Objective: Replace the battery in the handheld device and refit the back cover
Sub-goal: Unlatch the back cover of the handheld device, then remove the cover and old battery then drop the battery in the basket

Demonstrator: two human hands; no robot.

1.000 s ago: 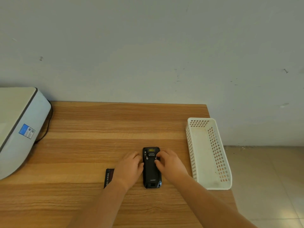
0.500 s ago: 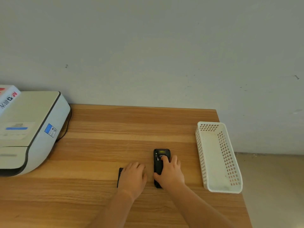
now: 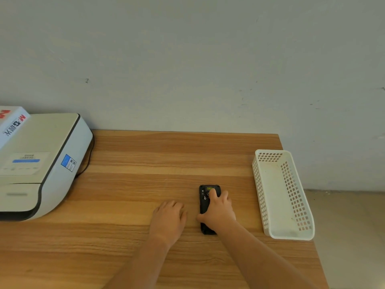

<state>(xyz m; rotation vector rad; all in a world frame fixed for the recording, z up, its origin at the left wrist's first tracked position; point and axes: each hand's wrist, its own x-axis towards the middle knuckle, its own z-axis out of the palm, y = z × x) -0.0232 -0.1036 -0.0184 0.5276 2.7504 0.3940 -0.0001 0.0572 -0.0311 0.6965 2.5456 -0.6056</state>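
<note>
The black handheld device [image 3: 203, 206] lies back side up on the wooden table [image 3: 129, 184], lengthwise away from me. My right hand [image 3: 219, 210] rests on it, thumb against its left edge and index finger pressing near its top end. My left hand [image 3: 169, 217] lies flat, palm down, on the table just left of the device and does not touch it. The small black part seen earlier beside that hand is hidden under it.
A white perforated plastic basket [image 3: 258, 195] stands at the table's right edge, close to my right hand. A white printer [image 3: 43, 163] with a cable fills the left side, and a white box [image 3: 12, 124] rests on it. The wall runs along the table's far edge.
My left hand left the device and slid left onto the small black part, covering it. My right hand now spreads over the device. The view shifted, showing more of the printer.
</note>
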